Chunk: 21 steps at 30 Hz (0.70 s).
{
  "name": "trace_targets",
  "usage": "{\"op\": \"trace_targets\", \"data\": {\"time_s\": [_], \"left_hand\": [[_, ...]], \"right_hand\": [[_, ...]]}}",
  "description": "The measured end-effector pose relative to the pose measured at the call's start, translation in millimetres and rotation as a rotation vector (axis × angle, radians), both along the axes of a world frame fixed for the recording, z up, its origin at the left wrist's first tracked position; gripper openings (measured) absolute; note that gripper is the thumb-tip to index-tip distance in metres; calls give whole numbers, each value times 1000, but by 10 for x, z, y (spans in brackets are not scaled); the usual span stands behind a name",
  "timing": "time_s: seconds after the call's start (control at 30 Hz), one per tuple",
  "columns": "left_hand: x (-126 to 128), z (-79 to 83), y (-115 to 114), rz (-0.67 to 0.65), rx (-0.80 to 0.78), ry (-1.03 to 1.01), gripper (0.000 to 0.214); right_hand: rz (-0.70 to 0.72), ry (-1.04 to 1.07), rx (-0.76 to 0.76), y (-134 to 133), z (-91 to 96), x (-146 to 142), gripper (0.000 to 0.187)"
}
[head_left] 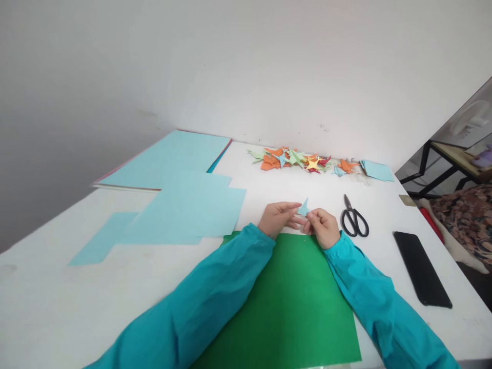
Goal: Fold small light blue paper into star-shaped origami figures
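Hands met over green sheet [284, 302]: folded blue paper piece [304, 208] pinched betw. left hand [277, 218] & right hand [323, 226] fingertips, forearms angled inward.

light blue folded paper [304, 207], green sheet [286, 302], black scissors [355, 219], black phone [422, 268], teal sleeves [215, 287], white table [96, 302].

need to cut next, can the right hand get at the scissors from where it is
Probably yes. The scissors lie on the bare white table just beside the right hand, with nothing between them. But both hands pinch the small blue folded paper, so the right fingers would have to let go first.
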<state>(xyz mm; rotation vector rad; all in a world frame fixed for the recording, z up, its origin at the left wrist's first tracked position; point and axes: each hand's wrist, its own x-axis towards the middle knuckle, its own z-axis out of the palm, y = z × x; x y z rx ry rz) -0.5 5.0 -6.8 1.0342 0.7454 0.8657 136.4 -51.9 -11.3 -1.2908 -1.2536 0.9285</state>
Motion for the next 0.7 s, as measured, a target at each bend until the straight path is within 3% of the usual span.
{"op": "trace_targets", "data": {"time_s": [0.17,0.4,0.53,0.7], "left_hand": [[-17,50,-10,-55,-27,3,49],[-9,60,-8,-44,-30,-61,58],[0,9,-9,-52,139,43,41],[8,-30,17,44,104,9,32]], "right_hand": [[-39,5,2,5,-1,11,31],[28,65,-48,21,-14,25,32],[129,11,-30,10,4,12,33],[106,195,-102,26,22,31,37]]}}
